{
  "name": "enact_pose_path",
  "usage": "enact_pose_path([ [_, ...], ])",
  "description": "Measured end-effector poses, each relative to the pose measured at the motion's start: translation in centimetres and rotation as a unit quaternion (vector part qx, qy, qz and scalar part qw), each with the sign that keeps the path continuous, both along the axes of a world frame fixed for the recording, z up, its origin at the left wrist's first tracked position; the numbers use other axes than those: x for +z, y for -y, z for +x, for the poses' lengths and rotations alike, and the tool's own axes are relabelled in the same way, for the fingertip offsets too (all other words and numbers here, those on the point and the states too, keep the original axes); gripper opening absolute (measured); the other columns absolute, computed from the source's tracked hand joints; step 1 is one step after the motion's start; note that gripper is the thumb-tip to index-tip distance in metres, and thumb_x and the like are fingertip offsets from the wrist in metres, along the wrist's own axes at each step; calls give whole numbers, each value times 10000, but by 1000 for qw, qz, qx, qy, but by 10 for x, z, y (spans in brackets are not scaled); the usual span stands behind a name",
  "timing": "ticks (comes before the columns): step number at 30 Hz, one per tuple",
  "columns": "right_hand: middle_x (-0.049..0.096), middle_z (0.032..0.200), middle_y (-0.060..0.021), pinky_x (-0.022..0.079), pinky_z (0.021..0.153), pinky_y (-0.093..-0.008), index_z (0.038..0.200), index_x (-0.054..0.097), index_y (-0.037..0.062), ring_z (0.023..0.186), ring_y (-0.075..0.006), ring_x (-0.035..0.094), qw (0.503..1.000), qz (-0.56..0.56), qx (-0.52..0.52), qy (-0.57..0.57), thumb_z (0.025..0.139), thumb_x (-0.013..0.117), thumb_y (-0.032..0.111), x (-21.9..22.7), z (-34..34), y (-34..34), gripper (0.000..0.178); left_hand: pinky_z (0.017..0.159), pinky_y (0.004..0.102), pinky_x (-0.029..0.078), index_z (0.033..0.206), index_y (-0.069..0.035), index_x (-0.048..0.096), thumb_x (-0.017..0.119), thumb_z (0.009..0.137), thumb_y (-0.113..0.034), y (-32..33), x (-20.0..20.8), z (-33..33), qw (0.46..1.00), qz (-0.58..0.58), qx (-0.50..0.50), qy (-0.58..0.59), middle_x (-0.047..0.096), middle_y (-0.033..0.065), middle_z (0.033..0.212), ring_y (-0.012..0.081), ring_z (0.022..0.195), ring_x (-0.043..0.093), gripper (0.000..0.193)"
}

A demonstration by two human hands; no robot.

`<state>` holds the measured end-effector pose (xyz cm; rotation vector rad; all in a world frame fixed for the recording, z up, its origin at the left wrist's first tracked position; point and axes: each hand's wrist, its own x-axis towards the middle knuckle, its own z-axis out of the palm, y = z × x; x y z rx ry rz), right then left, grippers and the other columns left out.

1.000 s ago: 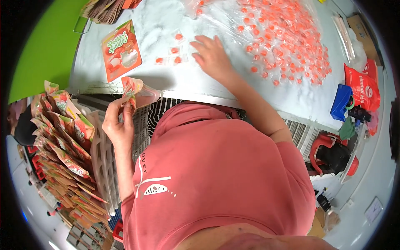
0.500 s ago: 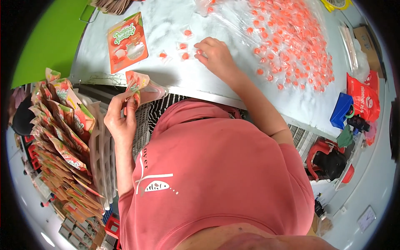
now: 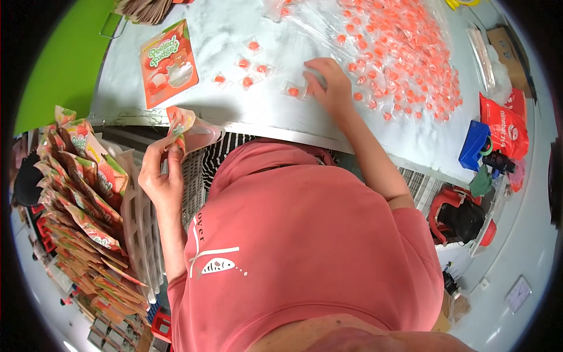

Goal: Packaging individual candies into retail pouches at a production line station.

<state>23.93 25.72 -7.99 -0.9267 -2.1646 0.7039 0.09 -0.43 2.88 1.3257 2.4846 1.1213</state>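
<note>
Pinched between the thumb and fingers of my left hand (image 3: pixel 161 179) is a small red candy pouch (image 3: pixel 199 134), held just off the table's near edge. My right hand (image 3: pixel 333 88) is over the table with its thumb and forefinger apart and nothing seen between them. One wrapped orange-red candy (image 3: pixel 293 91) lies just left of its fingertips. Farther left, several wrapped candies (image 3: pixel 247 82) form a loose group. A large heap of wrapped candies (image 3: pixel 404 64) spreads to the right of my hand. Flat on the table at left rests a printed red pouch (image 3: pixel 170 64).
A stack of filled-looking pouches (image 3: pixel 88 193) stands beside pale plastic trays (image 3: pixel 141 217) at left. Another pouch bundle (image 3: pixel 143 9) lies at the far left of the white table (image 3: pixel 234 23). At right are a blue bin (image 3: pixel 474 145) and a red bag (image 3: pixel 504 129).
My right hand has moved right, away from the candy group toward the heap, and its fingers have spread. A candy now shows left of it. My left hand still holds the pouch.
</note>
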Motion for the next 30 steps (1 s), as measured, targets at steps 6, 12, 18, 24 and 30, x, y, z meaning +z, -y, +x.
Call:
enact_pose_path([
  [6,615,1231,-112,482,993,-419,1182,634,59,1166,-283,592,980,156,108,66,881,665,82,-22,10,26,303,704,280,527,1009,-22,681,649,910,-25,-10,-4,-1,999,-11,-19,29,692,87,887,151,752,659,104],
  [12,609,1250,-150,470,1001,-413,1168,638,49,1190,-334,571,997,46,58,1,901,596,34,-8,44,20,270,720,273,539,1026,-12,675,654,929,-60,-6,-4,-4,1000,3,-26,12,692,88,894,148,758,672,111],
  [18,575,1300,-184,487,974,-400,1218,600,35,1163,-371,569,973,143,-88,161,892,562,3,-1,78,-26,330,713,279,539,1024,-13,677,660,924,-59,-10,2,-2,999,7,-44,-20,692,87,890,148,755,673,111],
  [24,584,1278,-169,481,977,-411,1203,598,18,1158,-376,564,984,62,-33,164,896,550,35,7,76,-16,311,708,281,538,1026,-13,676,659,921,-49,-10,4,0,998,0,-45,-31,692,89,894,149,755,670,113],
  [30,612,1228,-160,498,894,-415,1182,618,23,1054,-350,604,971,151,-89,164,903,553,67,-9,83,-47,290,708,281,537,1033,-14,677,654,922,-43,-13,7,2,997,3,-65,-44,692,88,901,151,755,669,117],
])
